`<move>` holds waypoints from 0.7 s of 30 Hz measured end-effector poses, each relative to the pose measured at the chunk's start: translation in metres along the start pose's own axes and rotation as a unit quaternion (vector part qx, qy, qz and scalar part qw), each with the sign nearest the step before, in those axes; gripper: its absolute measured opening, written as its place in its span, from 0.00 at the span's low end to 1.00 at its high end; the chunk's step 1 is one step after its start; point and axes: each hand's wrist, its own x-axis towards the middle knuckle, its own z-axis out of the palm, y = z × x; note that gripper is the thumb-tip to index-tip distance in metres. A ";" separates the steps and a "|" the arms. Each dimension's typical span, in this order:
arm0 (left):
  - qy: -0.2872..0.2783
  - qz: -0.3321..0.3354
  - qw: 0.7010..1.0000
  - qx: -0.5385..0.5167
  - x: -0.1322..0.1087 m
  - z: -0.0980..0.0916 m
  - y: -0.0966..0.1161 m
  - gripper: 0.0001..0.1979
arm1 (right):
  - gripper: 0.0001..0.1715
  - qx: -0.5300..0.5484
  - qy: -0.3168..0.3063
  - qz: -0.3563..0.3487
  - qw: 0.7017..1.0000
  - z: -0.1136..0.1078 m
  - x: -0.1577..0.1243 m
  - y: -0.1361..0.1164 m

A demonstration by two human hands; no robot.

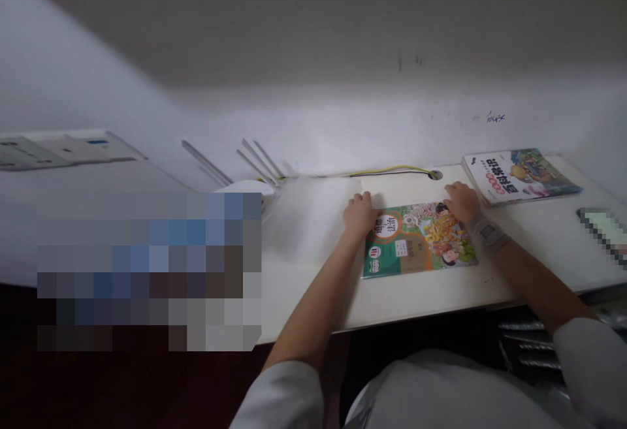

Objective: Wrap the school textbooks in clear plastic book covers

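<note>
Two glossy rectangular paperbacks lie on the white tabletop (431,301). Your left hand (361,212) and right hand (460,200) touch the far corners of the green illustrated paperback (418,249); grip undeterminable.

The colourful book (418,239) with a green border lies closed and flat, cover up, on the white desk (441,295).

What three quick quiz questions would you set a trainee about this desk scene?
1. Which wrist wears a band?
2. True or false: the yellow cable lies across the green book.
3. The left hand and right hand sit at the green book's: A) near corners, B) far corners, C) middle.
Key: 1 the right wrist; 2 false; 3 B.
</note>
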 end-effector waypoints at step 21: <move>0.014 0.052 0.998 -0.014 -0.009 0.030 -0.011 0.17 | 0.33 -0.079 0.007 -0.087 0.993 0.046 -0.027 0.008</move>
